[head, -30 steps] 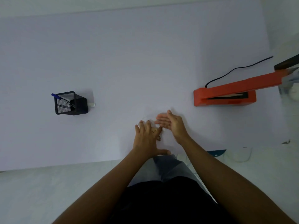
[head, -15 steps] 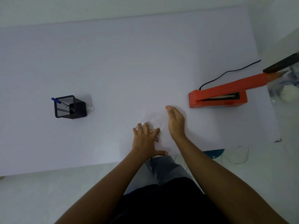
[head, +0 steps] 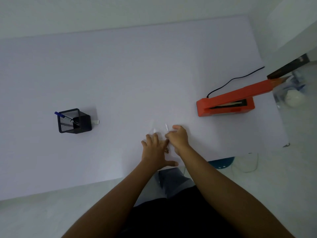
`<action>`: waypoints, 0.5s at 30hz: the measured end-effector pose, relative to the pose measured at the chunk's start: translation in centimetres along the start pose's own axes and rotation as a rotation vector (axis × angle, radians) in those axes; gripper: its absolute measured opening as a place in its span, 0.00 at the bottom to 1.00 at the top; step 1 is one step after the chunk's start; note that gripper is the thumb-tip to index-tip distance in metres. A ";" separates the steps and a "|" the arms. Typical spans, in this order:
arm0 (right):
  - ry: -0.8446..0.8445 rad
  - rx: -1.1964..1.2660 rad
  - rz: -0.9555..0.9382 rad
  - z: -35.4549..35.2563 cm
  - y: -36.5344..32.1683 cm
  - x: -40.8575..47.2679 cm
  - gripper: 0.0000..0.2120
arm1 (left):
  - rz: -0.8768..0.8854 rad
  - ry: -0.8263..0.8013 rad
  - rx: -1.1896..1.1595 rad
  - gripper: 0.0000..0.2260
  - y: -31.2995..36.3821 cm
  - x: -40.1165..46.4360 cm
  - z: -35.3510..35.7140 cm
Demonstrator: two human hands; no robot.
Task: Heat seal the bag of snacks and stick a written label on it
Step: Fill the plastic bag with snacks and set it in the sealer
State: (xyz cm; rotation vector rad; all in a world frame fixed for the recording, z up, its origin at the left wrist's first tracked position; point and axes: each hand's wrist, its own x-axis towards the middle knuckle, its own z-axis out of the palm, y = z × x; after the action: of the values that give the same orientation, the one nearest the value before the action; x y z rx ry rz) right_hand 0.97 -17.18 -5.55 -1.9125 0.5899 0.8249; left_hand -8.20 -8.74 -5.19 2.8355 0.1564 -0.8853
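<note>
A clear plastic bag of snacks (head: 158,128) lies flat on the white table (head: 120,74) near its front edge; a bit of brown snack (head: 167,150) shows beside my palm. My left hand (head: 157,148) lies flat on the bag's lower part, fingers spread. My right hand (head: 178,139) is curled at the bag's right edge, fingers pinching the plastic. An orange heat sealer (head: 226,103) stands to the right with its arm raised. A small white label (head: 95,122) lies beside the pen holder.
A black mesh pen holder (head: 73,122) with a blue pen (head: 59,114) stands at the left. The sealer's black cord (head: 235,79) runs toward the back right. A teal stool (head: 221,163) shows below the table's front edge.
My right hand has gone from lying open and flat on the bag to curling its fingers on the bag's right edge. The left hand stays pressed on the bag.
</note>
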 end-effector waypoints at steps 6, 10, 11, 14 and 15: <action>0.025 -0.103 -0.119 0.3 -0.1 0.5 0.07 | 0.060 0.037 -0.129 0.44 -1.4 -0.1 -1.0; -0.028 -0.059 -0.177 -0.8 -0.7 -0.8 0.07 | -0.006 0.188 -0.659 0.26 -5.4 -0.5 -1.9; -0.062 -0.045 -0.189 -1.1 -0.9 -1.3 0.07 | -0.054 0.239 -0.736 0.26 -6.6 -0.7 -2.1; -0.153 -0.038 -0.243 -1.9 -1.3 -2.7 0.07 | -0.141 0.268 -0.917 0.34 -9.3 -0.9 -2.8; -0.170 -0.031 -0.262 -2.1 -1.7 -3.2 0.07 | -0.116 0.243 -0.984 0.36 -9.7 -0.8 -3.3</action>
State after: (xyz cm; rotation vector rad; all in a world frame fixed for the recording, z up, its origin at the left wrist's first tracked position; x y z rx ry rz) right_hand 0.64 -18.11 -1.53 -1.8756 0.2185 0.8185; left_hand -8.50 1.40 -3.32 1.9881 0.6004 -0.3112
